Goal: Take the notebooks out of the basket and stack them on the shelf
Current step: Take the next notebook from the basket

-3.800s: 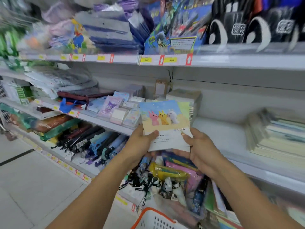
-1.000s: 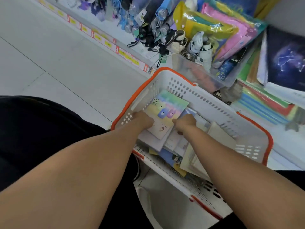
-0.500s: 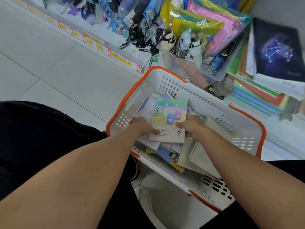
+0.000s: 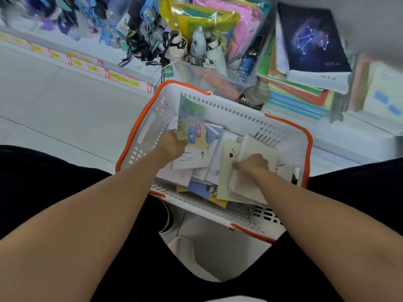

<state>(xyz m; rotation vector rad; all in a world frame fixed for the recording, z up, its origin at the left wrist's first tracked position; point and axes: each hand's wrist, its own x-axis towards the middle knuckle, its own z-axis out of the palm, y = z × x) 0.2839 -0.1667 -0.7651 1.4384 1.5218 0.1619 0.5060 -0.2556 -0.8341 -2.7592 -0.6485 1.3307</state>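
Basket, white, orange-rimmed: left hand pinches cartoon-cover notebook tilted up for lifting out; right hand clasps cream notebooks at right wall, gathering a batch.

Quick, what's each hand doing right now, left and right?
Left hand: holding the colourful notebook, lifting it over the basket.
Right hand: gripping the cream notebooks in the basket.

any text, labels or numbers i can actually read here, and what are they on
"UDIO": partial letters on a pale notebook in the basket.
Colourful notebook in the left hand: print too small.
Dark constellation notebook: blurred.
Yellow shelf price tags: blurred.
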